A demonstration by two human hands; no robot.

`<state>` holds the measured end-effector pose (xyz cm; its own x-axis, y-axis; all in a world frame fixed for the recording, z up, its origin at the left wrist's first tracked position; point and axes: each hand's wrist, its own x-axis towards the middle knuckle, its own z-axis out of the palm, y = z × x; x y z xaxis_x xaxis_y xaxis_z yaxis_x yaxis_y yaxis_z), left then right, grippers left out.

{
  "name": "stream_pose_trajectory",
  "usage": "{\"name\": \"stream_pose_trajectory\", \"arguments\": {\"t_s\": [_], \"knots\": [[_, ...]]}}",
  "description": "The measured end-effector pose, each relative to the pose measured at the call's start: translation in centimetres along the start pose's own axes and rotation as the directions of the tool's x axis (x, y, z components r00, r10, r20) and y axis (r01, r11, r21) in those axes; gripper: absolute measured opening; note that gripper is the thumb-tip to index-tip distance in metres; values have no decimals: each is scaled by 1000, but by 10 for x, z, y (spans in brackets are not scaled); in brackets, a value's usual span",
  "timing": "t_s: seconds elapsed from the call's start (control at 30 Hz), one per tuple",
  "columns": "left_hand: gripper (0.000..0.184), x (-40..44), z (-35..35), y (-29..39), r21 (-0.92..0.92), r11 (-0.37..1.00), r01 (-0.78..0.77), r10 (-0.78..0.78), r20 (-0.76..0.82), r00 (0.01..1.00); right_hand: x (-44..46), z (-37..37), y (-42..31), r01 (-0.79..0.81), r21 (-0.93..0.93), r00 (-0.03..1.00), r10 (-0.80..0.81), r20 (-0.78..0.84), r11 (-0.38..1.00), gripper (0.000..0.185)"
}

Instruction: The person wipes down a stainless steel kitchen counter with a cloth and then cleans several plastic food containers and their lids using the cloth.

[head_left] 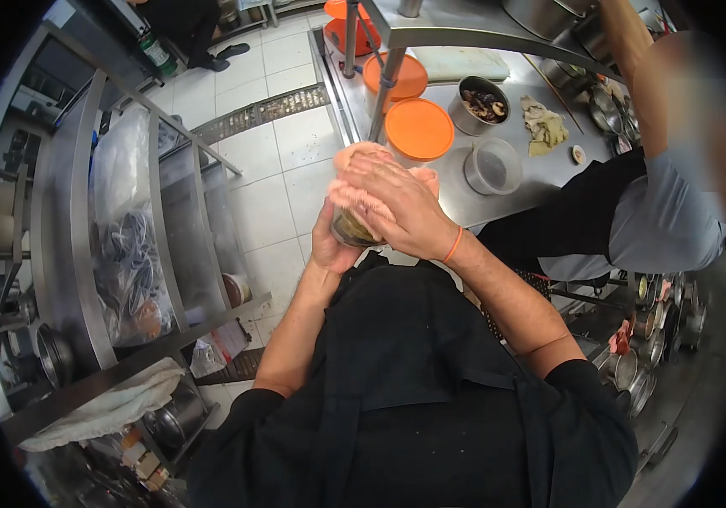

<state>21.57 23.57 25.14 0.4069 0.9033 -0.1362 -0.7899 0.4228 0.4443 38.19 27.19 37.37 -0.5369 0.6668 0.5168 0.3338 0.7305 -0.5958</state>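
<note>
In front of my chest, my left hand [334, 244] is wrapped around the lower side of a glass jar [350, 229] with dark greenish contents. A pink cloth [354, 200] covers the jar's top. My right hand [405, 206] presses over this cloth, its fingers closed around the top. What lies under the cloth is hidden. Beyond my hands, two containers with orange lids [419, 129] stand at the near corner of the steel table [456, 203].
A metal pot with dark food [480, 106], a translucent tub [493, 166] and a crumpled cloth [544, 124] sit on the table. A co-worker [668, 212] stands close on the right. Steel shelving [84, 229] lines the left, beside the tiled floor [274, 212].
</note>
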Motion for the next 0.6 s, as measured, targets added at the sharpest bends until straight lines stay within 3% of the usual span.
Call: {"name": "stream_pose_trajectory", "arguments": {"t_s": [0.07, 0.13, 0.17, 0.27, 0.3, 0.33, 0.4, 0.53, 0.6], "knots": [[87, -7, 12, 11, 106, 991, -81, 74, 66, 995, 5, -6, -14, 86, 70, 992, -92, 83, 994, 36], [88, -20, 26, 20, 278, 904, -324, 261, 241, 935, 9, -11, -30, 148, 142, 964, -175, 202, 979, 38], [88, -27, 35, 24, 342, 811, -474, 359, 349, 866, 10, -6, -33, 190, 227, 965, -224, 136, 955, 36], [93, -30, -7, 14, 72, 983, -166, 154, 153, 976, 9, -14, -34, 160, 399, 933, -270, 239, 903, 27], [95, -27, -12, 9, -24, 990, -138, 140, 86, 986, 8, -15, -34, 137, 423, 945, -246, 214, 896, 14], [96, -24, -9, 8, -122, 986, -118, 122, 25, 992, 7, -19, -30, 133, 410, 942, -243, 230, 903, 12], [99, -21, -8, 8, -124, 983, -133, 128, -45, 991, 6, -34, -14, 123, 375, 934, -234, 268, 919, 9], [97, -19, -31, 14, -208, 970, -124, 121, -24, 992, -9, -59, 27, -109, 253, 960, 36, 278, 961, 12], [97, -20, -31, 21, -243, 957, -156, 164, 16, 986, -12, -66, 25, -412, 381, 908, 336, 251, 828, 17]]}}
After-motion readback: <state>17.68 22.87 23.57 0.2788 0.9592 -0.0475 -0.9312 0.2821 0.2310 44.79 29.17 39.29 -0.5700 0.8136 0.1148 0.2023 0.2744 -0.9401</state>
